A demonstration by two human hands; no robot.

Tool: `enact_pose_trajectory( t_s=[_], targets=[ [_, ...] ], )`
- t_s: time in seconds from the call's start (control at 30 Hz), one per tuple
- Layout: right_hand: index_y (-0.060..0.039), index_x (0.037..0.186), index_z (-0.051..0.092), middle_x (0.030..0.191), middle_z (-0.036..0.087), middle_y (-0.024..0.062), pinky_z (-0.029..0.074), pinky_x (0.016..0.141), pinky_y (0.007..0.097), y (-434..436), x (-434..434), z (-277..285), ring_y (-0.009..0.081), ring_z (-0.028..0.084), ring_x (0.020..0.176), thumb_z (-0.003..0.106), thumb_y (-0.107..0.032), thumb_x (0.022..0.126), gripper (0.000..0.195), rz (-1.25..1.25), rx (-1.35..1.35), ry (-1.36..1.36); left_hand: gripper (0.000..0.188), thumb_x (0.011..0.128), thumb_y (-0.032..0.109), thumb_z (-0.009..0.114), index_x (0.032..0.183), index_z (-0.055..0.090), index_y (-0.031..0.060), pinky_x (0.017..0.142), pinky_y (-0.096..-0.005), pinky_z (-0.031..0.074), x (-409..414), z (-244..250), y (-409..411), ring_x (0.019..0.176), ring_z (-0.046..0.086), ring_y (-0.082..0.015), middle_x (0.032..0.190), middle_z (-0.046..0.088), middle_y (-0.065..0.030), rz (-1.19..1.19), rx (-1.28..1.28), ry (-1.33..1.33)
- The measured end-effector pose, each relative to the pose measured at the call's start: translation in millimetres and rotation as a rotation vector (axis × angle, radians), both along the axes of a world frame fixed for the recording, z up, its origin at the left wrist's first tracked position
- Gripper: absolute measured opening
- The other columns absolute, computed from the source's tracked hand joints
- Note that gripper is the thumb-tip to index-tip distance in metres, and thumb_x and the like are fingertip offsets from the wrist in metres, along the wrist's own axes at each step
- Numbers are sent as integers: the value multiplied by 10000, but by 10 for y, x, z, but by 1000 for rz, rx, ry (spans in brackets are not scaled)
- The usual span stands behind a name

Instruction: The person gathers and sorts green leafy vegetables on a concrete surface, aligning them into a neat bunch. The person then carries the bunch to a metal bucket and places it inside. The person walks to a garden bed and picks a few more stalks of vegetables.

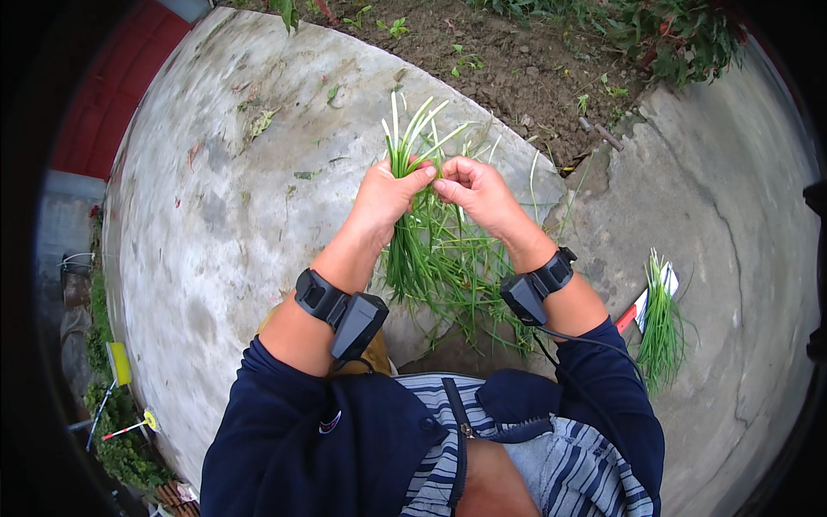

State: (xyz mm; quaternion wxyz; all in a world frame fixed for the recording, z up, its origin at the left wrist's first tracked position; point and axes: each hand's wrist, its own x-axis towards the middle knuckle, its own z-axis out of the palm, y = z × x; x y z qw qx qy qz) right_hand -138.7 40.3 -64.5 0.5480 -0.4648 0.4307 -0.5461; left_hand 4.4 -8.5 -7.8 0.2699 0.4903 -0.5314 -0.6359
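Observation:
My left hand (393,187) grips a bunch of garlic chives (408,242), white stem ends up and green leaves hanging down. Close against it, my right hand (470,187) has thumb and forefinger pinched together on a thin strand at the bunch's edge; the strand is mostly hidden by the fingers. Beneath both hands, a loose heap of green chive leaves and strands (471,278) is spread over the concrete. A second chive bunch (660,342) lies to the right, across a knife with a red handle (626,318) and a pale blade partly covered by the leaves.
Concrete paving (213,226) surrounds me, with scattered leaf scraps. Beyond its edge is a bare soil bed (491,71) with seedlings and a leafy plant (678,39). A dark red panel (123,84) stands far left; a yellow object (119,363) is lower left. Devices are strapped to both forearms.

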Motion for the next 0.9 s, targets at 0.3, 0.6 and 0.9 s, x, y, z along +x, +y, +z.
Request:
enact_pose_trajectory(
  t_s=[0.3, 0.6, 0.9],
  targets=[
    [-83, 863, 554, 765, 557, -37, 458, 628, 209, 0, -485, 93, 52, 529, 697, 570, -168, 827, 93, -5, 175, 23, 166, 749, 113, 653, 864, 539, 76, 429, -192, 318, 33, 36, -21, 489, 393, -34, 705, 542, 29, 37, -52, 35],
    [-101, 859, 574, 788, 572, -24, 466, 658, 243, 97, -1185, -30, 80, 537, 728, 564, -174, 828, 80, -268, 289, -126, 216, 761, 114, 628, 969, 586, 68, 414, -195, 310, 107, 74, -119, 474, 366, -33, 646, 510, 50, 240, -145, 86],
    [-82, 864, 576, 810, 579, -11, 469, 710, 253, 124, -932, 232, 81, 545, 762, 553, -178, 836, 103, -78, 183, -201, 159, 801, 164, 602, 920, 638, 64, 435, -184, 282, -12, 119, -11, 471, 328, -27, 627, 481, 49, 118, -113, 185]
  ],
)
